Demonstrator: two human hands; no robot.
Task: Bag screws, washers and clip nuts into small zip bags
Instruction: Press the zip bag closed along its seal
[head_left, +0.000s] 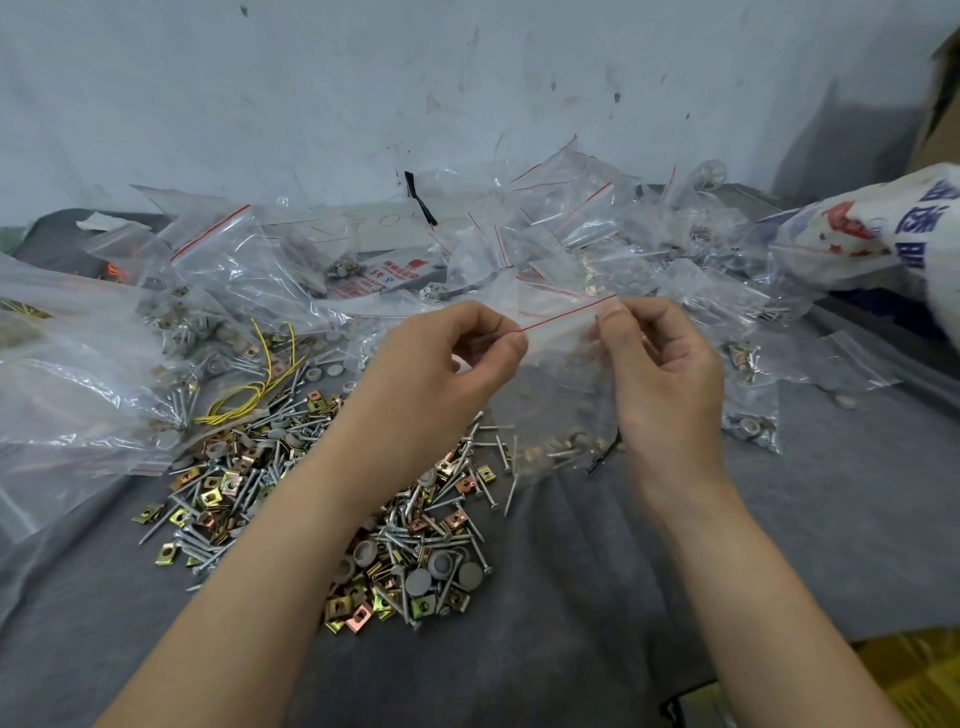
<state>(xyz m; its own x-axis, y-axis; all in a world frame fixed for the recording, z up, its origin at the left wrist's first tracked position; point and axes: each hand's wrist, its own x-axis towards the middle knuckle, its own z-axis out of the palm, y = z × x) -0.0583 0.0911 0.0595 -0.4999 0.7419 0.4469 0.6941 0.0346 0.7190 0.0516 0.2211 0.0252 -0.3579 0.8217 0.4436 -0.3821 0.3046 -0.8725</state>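
1. The grey bench (597, 597) fills most of the view, with a scuffed pale wall (311, 78) behind it.
2. A heap of clear zip bags (234, 270) with red seal lines sprawls across the far side, many of them holding hardware. A printed white sack (883, 228) lies at the far right.
3. A loose pile of screws, washers and clip nuts (410, 545) lies mid-bench, partly under the left forearm.
4. The left hand (441, 364) and right hand (670, 369) are raised above that pile. The fingers (511, 343) of each are curled, pinching a top corner of one small zip bag (561, 374).
5. The small zip bag hangs between the hands (its red seal line stretched from thumb to thumb), with a few screws and clip nuts in its bottom.
6. A loop of yellow wire (260, 387) lies just left of the pile.
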